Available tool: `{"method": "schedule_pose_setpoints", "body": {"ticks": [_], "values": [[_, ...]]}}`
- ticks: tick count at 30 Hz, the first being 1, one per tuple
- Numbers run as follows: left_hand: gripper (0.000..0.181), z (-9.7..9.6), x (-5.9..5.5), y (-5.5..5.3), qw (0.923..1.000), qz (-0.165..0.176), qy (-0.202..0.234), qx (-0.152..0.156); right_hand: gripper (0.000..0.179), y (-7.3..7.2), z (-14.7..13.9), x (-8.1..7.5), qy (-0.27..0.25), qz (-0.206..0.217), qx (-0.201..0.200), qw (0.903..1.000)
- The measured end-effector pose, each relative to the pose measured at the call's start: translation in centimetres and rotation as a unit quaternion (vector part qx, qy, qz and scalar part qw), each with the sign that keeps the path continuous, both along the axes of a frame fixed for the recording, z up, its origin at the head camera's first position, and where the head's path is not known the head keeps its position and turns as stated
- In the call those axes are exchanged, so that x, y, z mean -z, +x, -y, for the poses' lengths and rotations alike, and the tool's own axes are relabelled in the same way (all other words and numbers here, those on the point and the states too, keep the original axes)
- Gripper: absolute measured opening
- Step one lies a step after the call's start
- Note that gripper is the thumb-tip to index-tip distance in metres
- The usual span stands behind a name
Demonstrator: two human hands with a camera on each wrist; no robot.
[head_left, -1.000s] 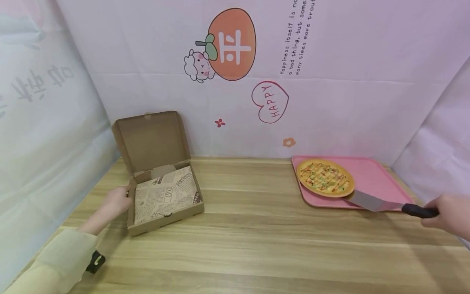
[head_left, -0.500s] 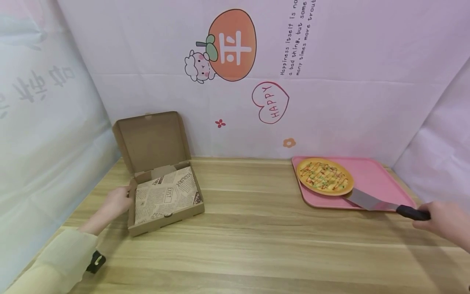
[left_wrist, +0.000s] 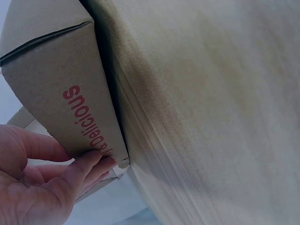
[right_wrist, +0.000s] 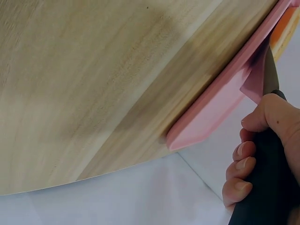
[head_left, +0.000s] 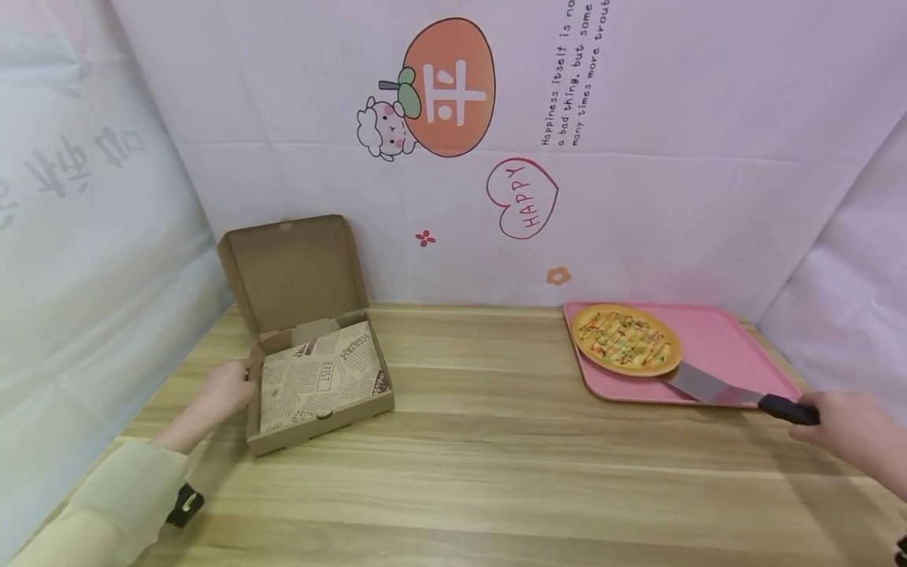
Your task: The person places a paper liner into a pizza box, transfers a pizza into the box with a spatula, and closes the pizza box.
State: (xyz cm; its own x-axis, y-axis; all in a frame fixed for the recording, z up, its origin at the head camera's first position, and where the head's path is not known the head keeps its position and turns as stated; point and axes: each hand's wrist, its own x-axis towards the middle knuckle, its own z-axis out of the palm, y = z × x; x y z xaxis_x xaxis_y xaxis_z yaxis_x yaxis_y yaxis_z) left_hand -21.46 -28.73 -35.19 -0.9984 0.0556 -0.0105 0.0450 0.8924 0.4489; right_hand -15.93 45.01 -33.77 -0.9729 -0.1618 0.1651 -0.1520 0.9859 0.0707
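Observation:
At the left of the head view, an open cardboard pizza box has its lid raised and newsprint-patterned paper inside. My left hand pinches the left side wall of this box, beside red lettering in the left wrist view. Over at the right, my right hand grips the black handle of a spatula; the right wrist view shows fingers curled round it. The spatula's front end is hidden under a pizza with a yellow crust, which is over the left part of a pink tray.
Everything stands on a wood-grain table. A printed white cloth hangs behind it, with more cloth at both sides. The tray sits near the back edge, and the box lid leans back close to the cloth.
My right hand and the spatula have moved left, pushing a little further under the pizza. The pizza has shifted very slightly up and left in the view. My left hand has kept its place.

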Motion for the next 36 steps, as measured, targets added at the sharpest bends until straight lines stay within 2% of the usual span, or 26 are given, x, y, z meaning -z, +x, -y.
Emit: {"method": "schedule_pose_setpoints", "body": {"ticks": [5,15,22,29,36], "values": [[0.04,0.1,0.1,0.0,1.0,-0.002,-0.003,0.0,0.022,-0.1,0.2,0.3,-0.007,-0.009,-0.004,0.9999],[0.03,0.2,0.1,-0.2,0.9999,-0.009,-0.007,0.003,0.022,-0.6,-0.1,0.7,-0.02,0.021,0.009,0.9995],[0.033,0.1,0.2,-0.1,0.9999,-0.009,-0.002,0.005,0.02,-1.0,-0.1,0.9,-0.036,0.032,0.02,0.9986],[0.041,0.1,0.1,-0.1,1.0,-0.005,-0.003,0.003,0.021,-1.1,0.4,1.0,-0.033,0.003,-0.009,0.9994],[0.046,0.1,0.1,-0.1,1.0,0.007,0.004,0.0,0.023,-1.5,0.6,1.0,-0.048,0.016,0.008,0.9987]]}}
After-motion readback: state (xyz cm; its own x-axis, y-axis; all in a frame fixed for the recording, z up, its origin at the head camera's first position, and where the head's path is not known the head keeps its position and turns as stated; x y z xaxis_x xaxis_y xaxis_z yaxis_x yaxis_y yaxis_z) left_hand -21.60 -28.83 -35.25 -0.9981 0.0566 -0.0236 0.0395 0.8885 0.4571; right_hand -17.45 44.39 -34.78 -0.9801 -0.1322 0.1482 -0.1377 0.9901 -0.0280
